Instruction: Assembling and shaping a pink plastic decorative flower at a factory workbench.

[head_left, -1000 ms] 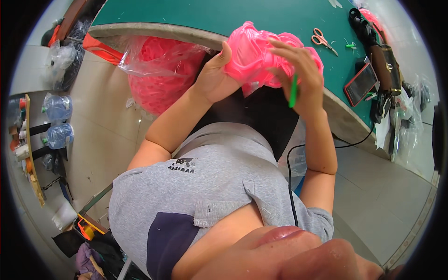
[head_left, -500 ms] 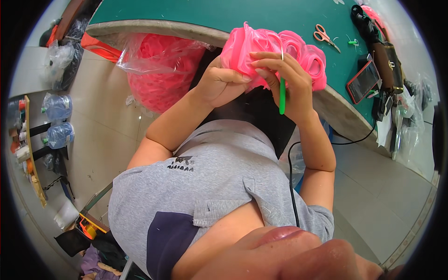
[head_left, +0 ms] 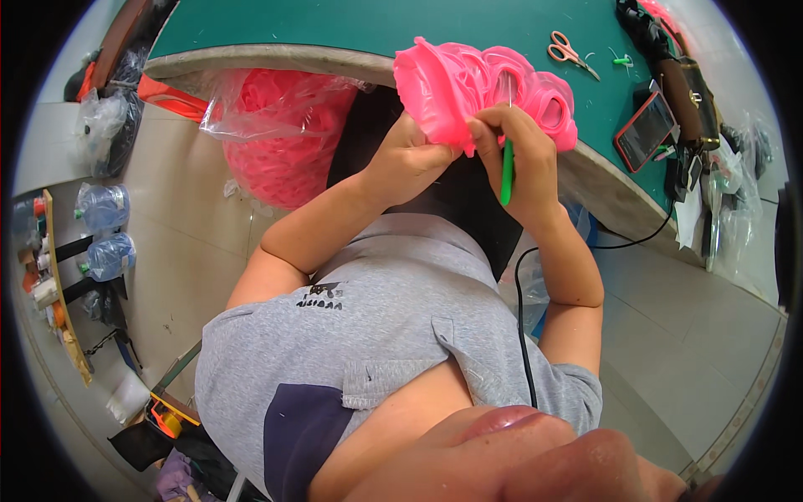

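Observation:
My left hand [head_left: 411, 165] is closed on the lower edge of a soft, glossy pink piece [head_left: 442, 94] that has ruffled, ring-like folds. Between the fingers of my right hand [head_left: 531, 159] is a slim tool with a green handle [head_left: 507, 174]. Its thin metal shaft points up past my fingers in front of the pink folds; the kind of tool is not clear. My right thumb and fingertips lie close against the pink piece. More pink rings [head_left: 552, 113] spread to the right, over the table's edge; whether they are joined to the held part, I cannot tell.
On the green table [head_left: 335, 25] lie pink-handled scissors [head_left: 571, 53], a small green item [head_left: 622, 61] and a red-edged phone [head_left: 647, 131]. A clear bag of pink pieces [head_left: 280, 155] stands below the edge at left. A black cable [head_left: 520, 318] runs across my right side.
My left hand has shifted slightly right and down, and the pink piece has turned, opening its folds. My right fingers have drawn in around the tool, which stays nearly upright.

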The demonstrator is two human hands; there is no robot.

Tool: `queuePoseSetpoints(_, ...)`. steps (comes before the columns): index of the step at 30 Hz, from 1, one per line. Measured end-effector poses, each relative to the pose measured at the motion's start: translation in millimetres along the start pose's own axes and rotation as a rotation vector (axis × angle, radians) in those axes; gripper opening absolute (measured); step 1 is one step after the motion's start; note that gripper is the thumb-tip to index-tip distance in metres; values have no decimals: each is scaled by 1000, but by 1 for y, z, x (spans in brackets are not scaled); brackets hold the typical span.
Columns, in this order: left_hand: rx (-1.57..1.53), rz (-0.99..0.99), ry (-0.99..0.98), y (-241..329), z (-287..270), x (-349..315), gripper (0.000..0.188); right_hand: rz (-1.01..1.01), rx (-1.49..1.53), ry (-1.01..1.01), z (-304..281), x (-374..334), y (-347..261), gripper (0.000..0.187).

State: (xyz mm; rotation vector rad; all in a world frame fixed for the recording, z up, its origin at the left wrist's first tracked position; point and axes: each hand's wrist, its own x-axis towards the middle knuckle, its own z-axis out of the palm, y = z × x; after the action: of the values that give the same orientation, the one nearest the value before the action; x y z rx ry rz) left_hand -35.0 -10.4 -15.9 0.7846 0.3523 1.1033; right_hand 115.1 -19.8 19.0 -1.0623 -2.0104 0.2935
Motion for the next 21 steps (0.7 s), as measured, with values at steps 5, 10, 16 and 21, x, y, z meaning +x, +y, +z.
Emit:
queuePoseSetpoints(5, -47, -105, -59, -1, -9, 4, 58, 59, 57, 81, 7, -5, 13, 9)
queuePoseSetpoints(10, 81, -61, -20, 2, -1, 3, 64, 25, 72, 7, -6, 2, 10, 11)
queuePoseSetpoints(16, 713, 108, 158, -5, -1, -1, 35, -1, -11, 34, 0, -6, 11, 19)
queuePoseSetpoints(21, 967, 182, 282, -10, -4, -10, 33, 119, -453, 299, -19, 0, 35, 12)
